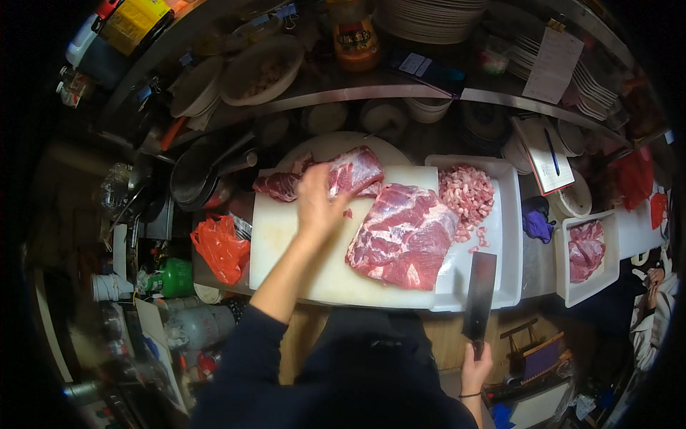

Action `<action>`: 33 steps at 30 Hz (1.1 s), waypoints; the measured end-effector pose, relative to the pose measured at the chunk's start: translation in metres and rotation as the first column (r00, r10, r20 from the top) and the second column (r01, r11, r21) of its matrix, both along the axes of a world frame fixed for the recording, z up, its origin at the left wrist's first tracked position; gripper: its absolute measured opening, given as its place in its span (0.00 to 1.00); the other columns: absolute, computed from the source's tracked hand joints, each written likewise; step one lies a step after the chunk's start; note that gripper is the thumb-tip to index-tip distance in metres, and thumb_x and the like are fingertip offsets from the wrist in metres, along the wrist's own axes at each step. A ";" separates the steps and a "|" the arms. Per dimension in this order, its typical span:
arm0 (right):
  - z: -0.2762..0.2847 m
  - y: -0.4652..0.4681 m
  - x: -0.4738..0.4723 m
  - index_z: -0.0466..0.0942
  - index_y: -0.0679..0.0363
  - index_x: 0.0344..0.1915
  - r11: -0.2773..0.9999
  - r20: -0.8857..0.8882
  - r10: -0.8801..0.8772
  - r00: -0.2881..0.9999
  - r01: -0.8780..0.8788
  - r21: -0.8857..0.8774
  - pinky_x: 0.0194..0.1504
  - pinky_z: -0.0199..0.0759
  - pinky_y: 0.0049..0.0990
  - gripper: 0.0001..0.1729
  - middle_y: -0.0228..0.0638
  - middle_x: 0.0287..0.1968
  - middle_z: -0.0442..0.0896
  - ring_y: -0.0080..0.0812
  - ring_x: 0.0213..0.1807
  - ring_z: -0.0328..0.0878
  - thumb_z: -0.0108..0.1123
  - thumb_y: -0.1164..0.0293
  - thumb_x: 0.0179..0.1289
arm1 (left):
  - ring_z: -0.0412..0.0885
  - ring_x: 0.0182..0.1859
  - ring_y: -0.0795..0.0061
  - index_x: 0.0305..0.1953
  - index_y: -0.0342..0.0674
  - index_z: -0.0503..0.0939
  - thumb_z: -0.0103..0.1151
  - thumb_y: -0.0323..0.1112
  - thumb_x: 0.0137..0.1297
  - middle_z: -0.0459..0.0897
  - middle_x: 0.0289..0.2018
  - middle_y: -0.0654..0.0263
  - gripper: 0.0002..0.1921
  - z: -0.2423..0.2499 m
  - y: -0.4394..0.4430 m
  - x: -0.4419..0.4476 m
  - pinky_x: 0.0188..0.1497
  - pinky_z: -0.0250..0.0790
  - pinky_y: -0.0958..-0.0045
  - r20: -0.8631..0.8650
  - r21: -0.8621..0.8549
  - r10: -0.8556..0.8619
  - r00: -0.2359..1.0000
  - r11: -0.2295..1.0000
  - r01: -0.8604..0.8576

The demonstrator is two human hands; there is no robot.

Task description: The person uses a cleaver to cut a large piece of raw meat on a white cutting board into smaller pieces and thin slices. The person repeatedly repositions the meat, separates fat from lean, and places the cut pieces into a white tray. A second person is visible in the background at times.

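Observation:
My left hand (pixel 317 206), blurred, is over a long piece of raw red meat (pixel 353 171) at the back of a white cutting board (pixel 289 252). Whether its fingers grip the meat cannot be made out. A larger flat slab of raw meat (pixel 404 236) lies at the board's right side, its edge over the rim of a white plastic tray (pixel 506 257). Diced meat (pixel 465 198) is heaped in that tray's far left part. In my right hand (pixel 477 367) is the handle of a cleaver (pixel 479 292), its broad blade pointing away from me above the tray's near edge.
A smaller white tray (pixel 561 268) with meat stands at the right. Left of the board are a red plastic bag (pixel 221 249) and stacked dark pans (pixel 195 179). A metal shelf (pixel 343 96) with bowls, plates and a jar crosses behind. At the far right, part of another person (pixel 654 300) shows.

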State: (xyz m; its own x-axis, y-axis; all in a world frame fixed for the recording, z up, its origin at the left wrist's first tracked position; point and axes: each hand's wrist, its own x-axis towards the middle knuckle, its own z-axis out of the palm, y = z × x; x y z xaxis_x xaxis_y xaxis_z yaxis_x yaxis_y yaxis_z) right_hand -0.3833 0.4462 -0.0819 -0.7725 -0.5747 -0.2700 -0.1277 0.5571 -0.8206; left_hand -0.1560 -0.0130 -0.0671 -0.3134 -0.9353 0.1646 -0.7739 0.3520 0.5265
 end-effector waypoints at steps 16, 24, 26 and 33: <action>-0.002 -0.010 0.005 0.78 0.69 0.46 0.999 -0.053 0.032 0.998 -0.029 0.043 0.42 0.73 0.29 0.12 0.35 0.35 0.83 0.26 0.36 0.75 0.65 0.71 0.72 | 0.86 0.47 0.66 0.55 0.29 0.78 0.69 0.27 0.59 0.86 0.48 0.56 0.22 -0.053 -0.055 -0.023 0.50 0.80 0.66 -0.659 0.523 0.495 0.566 0.842 -0.128; 0.011 -0.024 -0.001 0.79 0.69 0.48 0.990 -0.095 0.120 0.988 -0.112 0.088 0.43 0.73 0.28 0.12 0.35 0.36 0.84 0.25 0.38 0.77 0.66 0.71 0.72 | 0.85 0.47 0.73 0.53 0.37 0.75 0.68 0.24 0.61 0.84 0.47 0.61 0.20 0.030 -0.035 0.026 0.52 0.79 0.71 -0.900 0.412 0.403 0.164 0.911 0.024; 0.014 -0.025 -0.003 0.79 0.69 0.48 0.988 -0.118 0.137 0.984 -0.127 0.089 0.43 0.73 0.28 0.12 0.34 0.36 0.83 0.25 0.38 0.77 0.66 0.72 0.72 | 0.85 0.48 0.74 0.56 0.36 0.75 0.64 0.21 0.64 0.84 0.50 0.62 0.20 0.045 -0.024 0.085 0.52 0.80 0.72 -0.871 0.450 0.435 0.227 0.893 0.018; 0.009 -0.016 -0.001 0.78 0.69 0.46 0.999 -0.057 0.017 0.998 -0.019 -0.029 0.44 0.73 0.27 0.10 0.33 0.36 0.82 0.24 0.39 0.76 0.66 0.72 0.72 | 0.73 0.67 0.46 0.67 0.34 0.71 0.63 0.21 0.56 0.76 0.61 0.43 0.33 -0.005 0.040 0.101 0.71 0.63 0.48 0.076 -0.451 0.269 0.960 0.868 -0.208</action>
